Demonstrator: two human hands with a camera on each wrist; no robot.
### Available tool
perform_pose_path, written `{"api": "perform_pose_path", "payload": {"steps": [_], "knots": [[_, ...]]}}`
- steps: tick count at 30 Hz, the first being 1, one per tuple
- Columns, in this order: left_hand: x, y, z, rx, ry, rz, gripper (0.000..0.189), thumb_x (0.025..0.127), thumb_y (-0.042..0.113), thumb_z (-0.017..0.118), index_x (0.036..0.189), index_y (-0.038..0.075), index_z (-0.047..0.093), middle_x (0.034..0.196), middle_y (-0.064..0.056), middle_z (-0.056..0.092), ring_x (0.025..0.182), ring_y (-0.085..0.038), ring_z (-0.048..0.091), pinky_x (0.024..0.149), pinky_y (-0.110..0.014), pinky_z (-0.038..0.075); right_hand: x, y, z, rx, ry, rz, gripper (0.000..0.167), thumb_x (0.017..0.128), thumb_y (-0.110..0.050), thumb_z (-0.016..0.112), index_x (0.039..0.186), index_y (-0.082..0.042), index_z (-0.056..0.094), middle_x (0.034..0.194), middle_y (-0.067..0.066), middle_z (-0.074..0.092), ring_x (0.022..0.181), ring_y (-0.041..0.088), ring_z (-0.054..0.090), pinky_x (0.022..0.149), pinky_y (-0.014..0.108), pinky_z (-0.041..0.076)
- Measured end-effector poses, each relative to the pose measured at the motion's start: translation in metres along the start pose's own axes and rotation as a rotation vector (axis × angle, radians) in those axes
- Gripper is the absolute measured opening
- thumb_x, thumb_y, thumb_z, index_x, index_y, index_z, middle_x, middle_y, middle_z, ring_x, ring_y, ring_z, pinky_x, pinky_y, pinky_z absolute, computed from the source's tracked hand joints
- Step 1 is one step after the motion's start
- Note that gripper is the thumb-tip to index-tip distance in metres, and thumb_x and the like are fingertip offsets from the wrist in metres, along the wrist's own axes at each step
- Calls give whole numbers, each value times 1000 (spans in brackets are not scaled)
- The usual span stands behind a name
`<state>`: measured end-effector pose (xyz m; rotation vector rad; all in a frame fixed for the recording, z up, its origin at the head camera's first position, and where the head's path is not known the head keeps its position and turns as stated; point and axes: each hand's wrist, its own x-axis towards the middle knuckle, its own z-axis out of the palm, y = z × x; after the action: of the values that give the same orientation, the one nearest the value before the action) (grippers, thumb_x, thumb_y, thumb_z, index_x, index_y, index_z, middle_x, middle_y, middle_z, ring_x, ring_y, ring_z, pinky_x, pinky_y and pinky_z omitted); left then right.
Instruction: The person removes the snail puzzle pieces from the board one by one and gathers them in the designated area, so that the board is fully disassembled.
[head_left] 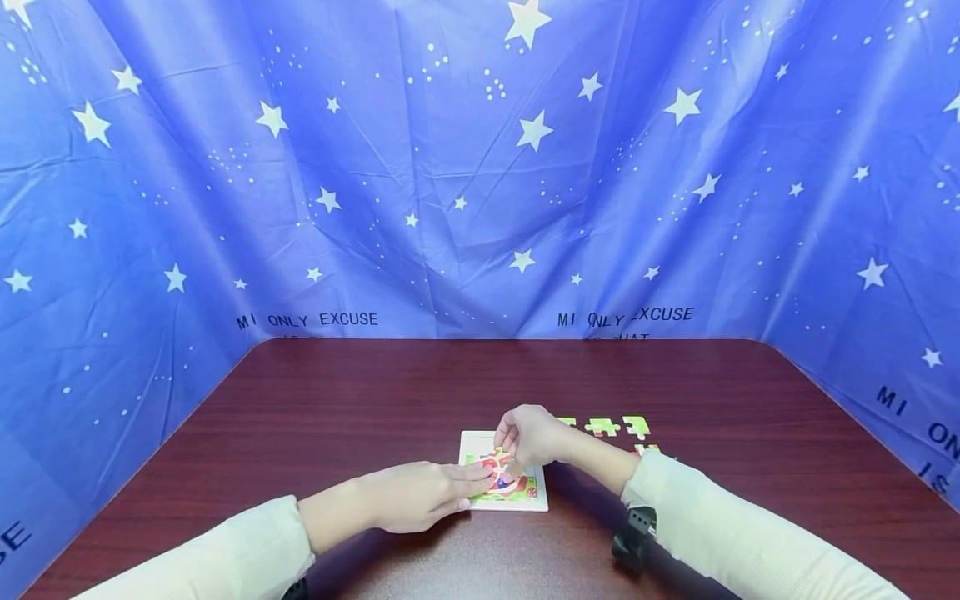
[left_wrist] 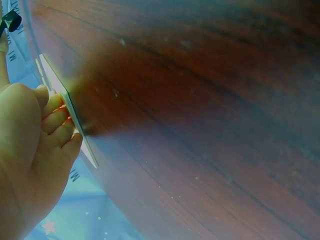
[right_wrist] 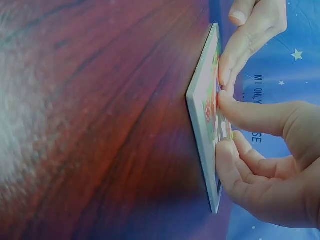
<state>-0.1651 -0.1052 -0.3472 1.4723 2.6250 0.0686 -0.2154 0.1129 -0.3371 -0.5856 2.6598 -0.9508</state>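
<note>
A jigsaw tray with a white border (head_left: pixel 510 507) lies flat on the table, holding a colourful picture in red, green and blue. My left hand (head_left: pixel 420 497) rests on its left side with the fingers stretched over the picture. Over the upper right part, my right hand (head_left: pixel 534 435) pinches a jigsaw piece (head_left: pixel 499 456) between thumb and fingers, right at the picture's surface. In the right wrist view, the thumb and fingers partly hide that piece, and the left fingertips sit close to the right thumb. The left wrist view shows the left fingers along the tray edge (left_wrist: pixel 67 100).
Several loose green jigsaw pieces (head_left: pixel 603 427) lie on the dark wooden table (head_left: pixel 360 400) right of the tray, some partly behind the right forearm. A blue curtain with white stars (head_left: pixel 450 167) surrounds the table's back and sides.
</note>
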Motion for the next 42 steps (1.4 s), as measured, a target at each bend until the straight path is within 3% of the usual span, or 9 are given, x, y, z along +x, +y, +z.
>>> {"api": "perform_pose_path", "payload": {"steps": [5, 12, 20, 27, 36, 42], "knots": [[0, 0, 0, 17, 8, 8, 43, 104, 22, 39, 147, 15, 42, 152, -2, 41, 140, -14, 41, 112, -31, 41, 1, 3, 0, 107, 20, 57, 32, 58, 8, 83, 83, -3, 67, 72, 2, 63, 64, 9, 54, 59, 18, 47], [0, 1, 0, 32, 17, 10, 43, 104, 23, 39, 146, 15, 42, 152, -3, 41, 139, -15, 43, 110, -31, 43, 5, 7, 0, 246, 20, 130, 18, 70, 4, 78, 86, 3, 71, 70, 7, 70, 57, 5, 57, 55, 19, 52], [1, 1, 0, 15, 14, 4, 44, 104, 23, 40, 147, 15, 40, 153, -1, 39, 141, -14, 40, 111, -30, 42, 7, 5, -3, 280, 7, 175, 14, 72, 6, 77, 85, 4, 72, 73, 12, 74, 58, 7, 64, 57, 24, 57], [0, 0, 1, 20, 24, 18, 43, 104, 23, 40, 145, 14, 44, 151, -1, 44, 139, -13, 43, 111, -30, 42, 7, 10, -9, 352, 50, 276, 14, 73, 7, 76, 86, 5, 73, 65, 6, 70, 53, 8, 63, 58, 25, 59], [-1, 0, 0, 3, 8, -8, 43, 104, 23, 39, 146, 15, 43, 152, -1, 42, 141, -13, 41, 112, -31, 40, -4, 28, -24, 492, -8, 247, 21, 77, 8, 71, 97, 12, 68, 66, 2, 68, 57, 6, 62, 62, 24, 60], [1, 0, 1, -15, 9, -2, 43, 104, 23, 39, 146, 15, 43, 152, 0, 42, 141, -13, 41, 113, -31, 39, -14, 42, -33, 516, -27, 257, 24, 78, 6, 71, 101, 12, 68, 70, 2, 69, 62, 7, 63, 65, 24, 60]]}}
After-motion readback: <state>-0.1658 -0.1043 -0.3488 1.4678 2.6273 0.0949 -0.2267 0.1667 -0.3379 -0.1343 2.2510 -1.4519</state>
